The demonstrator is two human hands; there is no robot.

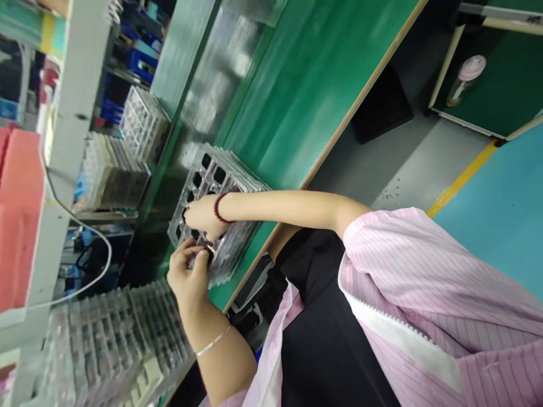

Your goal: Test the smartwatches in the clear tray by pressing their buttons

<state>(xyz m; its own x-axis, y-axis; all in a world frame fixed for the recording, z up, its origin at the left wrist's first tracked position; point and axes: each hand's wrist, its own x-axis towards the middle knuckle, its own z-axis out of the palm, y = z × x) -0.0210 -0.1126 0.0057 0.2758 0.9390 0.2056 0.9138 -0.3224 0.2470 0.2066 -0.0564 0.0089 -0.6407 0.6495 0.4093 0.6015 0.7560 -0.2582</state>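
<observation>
A stack of clear plastic trays sits on the green bench, with small black square pieces in the top tray's pockets. My right hand, wearing a dark red bead bracelet, is over the top tray. Its fingers are bunched and point down among the pockets; their tips are mostly hidden. My left hand, with a thin silver bracelet, is at the tray's near-left corner. Thumb and fingers are drawn together there beside a small dark piece; whether they grip it is unclear.
Tall stacks of similar clear trays stand to my left. More tray stacks sit on a shelf ahead, with a white cable hanging in front. The green bench extends rightward to a wooden edge. A pink-lidded bottle stands on another green surface.
</observation>
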